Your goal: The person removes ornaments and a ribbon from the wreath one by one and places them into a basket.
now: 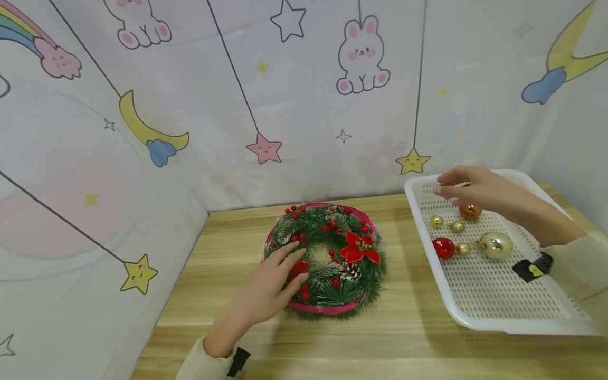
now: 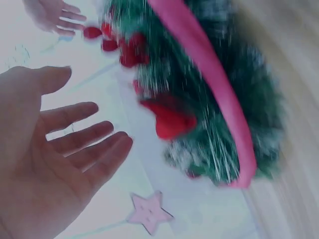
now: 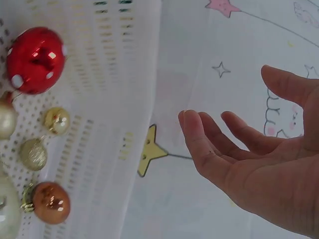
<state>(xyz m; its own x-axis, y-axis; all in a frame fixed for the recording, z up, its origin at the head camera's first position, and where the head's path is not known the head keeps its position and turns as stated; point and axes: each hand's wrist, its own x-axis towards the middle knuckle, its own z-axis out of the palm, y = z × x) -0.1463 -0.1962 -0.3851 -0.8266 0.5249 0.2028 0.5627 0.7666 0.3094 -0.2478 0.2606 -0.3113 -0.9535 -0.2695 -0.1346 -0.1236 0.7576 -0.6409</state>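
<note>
A green Christmas wreath [image 1: 328, 287] with red berries, pine cones, a red poinsettia [image 1: 359, 248] and a pink ribbon [image 1: 328, 309] lies flat on the table. Over its left side hovers my left hand [image 1: 273, 285], fingers spread and holding nothing; the left wrist view shows a gap between palm and wreath. My right hand [image 1: 489, 190] is raised over the back of a white basket [image 1: 456, 306], its fingers loosely bent around nothing. Inside lie a red ball ornament [image 3: 36, 59], a copper ball ornament [image 3: 51, 202], a large pale gold ball [image 1: 496, 246] and several small gold balls.
The wooden table [image 1: 228, 253] meets a pale wall covering [image 1: 304, 105] printed with stars, moons and rabbits close behind the wreath. The basket's raised left rim [image 1: 429, 258] stands between the wreath and the ornaments.
</note>
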